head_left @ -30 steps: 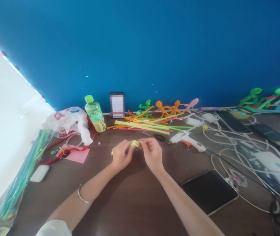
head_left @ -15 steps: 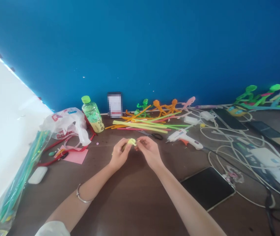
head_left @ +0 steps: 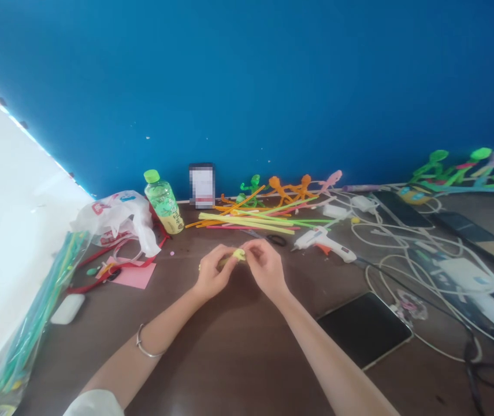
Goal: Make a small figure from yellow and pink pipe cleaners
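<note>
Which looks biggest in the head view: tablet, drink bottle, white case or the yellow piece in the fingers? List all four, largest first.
1. Tablet
2. Drink bottle
3. White case
4. Yellow piece
The tablet's nearness may enlarge it.

I see the bag (head_left: 114, 215) at the table's (head_left: 229, 358) left, the bottle (head_left: 164, 207) just right of it, then the sticks (head_left: 247, 221), scissors (head_left: 276, 239) right before them; the glue gun (head_left: 331, 246) lies further right, the tablet (head_left: 364, 329) in front of it
</note>
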`<action>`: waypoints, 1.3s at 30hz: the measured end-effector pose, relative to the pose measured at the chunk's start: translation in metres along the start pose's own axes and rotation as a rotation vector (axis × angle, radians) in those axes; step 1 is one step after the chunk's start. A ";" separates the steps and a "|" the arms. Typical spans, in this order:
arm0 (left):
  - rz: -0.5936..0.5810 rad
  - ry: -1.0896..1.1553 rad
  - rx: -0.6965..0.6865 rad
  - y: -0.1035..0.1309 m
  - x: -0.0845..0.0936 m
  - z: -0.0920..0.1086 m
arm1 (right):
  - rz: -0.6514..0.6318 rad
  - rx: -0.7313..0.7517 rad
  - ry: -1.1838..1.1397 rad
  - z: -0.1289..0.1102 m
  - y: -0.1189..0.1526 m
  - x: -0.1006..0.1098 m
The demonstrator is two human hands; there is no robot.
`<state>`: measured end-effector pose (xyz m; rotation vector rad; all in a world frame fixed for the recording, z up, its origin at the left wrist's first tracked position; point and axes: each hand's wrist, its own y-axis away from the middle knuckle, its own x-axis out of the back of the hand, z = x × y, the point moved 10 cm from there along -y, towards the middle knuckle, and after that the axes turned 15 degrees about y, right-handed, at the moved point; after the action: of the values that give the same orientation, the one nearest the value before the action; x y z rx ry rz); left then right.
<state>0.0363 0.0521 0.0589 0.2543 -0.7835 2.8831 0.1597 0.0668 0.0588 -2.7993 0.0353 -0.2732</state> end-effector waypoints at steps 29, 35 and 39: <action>0.013 -0.655 -0.555 0.017 -0.006 0.035 | -0.290 -0.440 -0.358 0.037 0.012 -0.034; -0.005 -0.610 -0.513 0.014 -0.005 0.028 | -0.347 -0.451 -0.388 0.037 0.013 -0.039; -0.036 -0.570 -0.420 0.010 -0.006 0.019 | -0.351 -0.428 -0.435 0.037 0.013 -0.042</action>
<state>0.0431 0.0337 0.0688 1.0397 -1.4203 2.5332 0.1259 0.0687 0.0123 -3.2096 -0.5640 0.3081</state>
